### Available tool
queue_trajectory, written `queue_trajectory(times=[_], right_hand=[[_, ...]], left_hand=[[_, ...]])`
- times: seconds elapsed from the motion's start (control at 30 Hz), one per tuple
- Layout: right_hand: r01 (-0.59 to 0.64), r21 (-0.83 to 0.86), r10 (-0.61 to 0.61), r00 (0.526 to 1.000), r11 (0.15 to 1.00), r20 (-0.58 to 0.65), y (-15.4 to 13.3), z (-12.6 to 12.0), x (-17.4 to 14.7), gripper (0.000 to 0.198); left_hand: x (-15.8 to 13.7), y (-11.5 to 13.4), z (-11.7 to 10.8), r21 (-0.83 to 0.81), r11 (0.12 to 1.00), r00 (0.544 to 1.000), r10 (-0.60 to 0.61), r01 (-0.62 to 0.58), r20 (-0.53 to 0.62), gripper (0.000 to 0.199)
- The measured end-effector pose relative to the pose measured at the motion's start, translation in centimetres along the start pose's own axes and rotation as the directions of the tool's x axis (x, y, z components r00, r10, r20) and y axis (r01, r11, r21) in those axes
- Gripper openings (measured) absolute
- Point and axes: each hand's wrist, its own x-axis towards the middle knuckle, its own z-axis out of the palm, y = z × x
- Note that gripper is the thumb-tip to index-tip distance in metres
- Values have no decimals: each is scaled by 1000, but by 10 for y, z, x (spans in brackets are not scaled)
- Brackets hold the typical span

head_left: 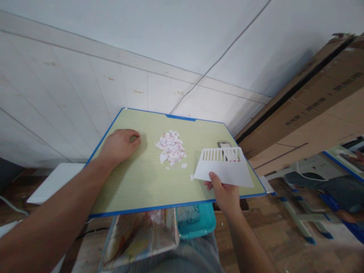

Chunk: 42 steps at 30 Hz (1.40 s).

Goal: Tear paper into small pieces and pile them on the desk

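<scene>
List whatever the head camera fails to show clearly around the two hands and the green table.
- Left hand: fingertips curl under onto the green table, so anything under them is hidden.
- Small object behind the white scraper: blurred and partly covered by the scraper.
- Pink and white bits: too small to tell the material.
- Teal container: contents hidden by the table edge.
- Right hand: fingers hidden behind the scraper.

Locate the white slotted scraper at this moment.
In the head view, the white slotted scraper is at the right of the green desk board, gripped at its lower edge by the right hand, right of the pile of pink-white scraps.
</scene>
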Motion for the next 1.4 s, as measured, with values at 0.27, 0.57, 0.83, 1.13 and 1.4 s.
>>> queue_trajectory(times=[0.27,0.57,0.83,1.13,1.4], right_hand=[[-40,140,4,968,989,250,-11,44,-39,56],[-27,283,-77,933,959,352,-6,60,-51,58],[12,258,-96,945,966,313,6,62,-52,58],[88,164,-127,962,983,242,-16,62,-44,57],[-21,203,-52,937,979,344,-22,51,-51,67]], left_hand=[[-4,12,-6,34,999,999,-39,39,7,53],[7,50,-32,193,967,979,-184,165,89,48],[5,58,-27,122,963,970,-241,242,-23,51],[-1,49,-14,96,978,981,-179,186,-74,48],[2,42,-9,31,984,980,-174,178,-97,45]])
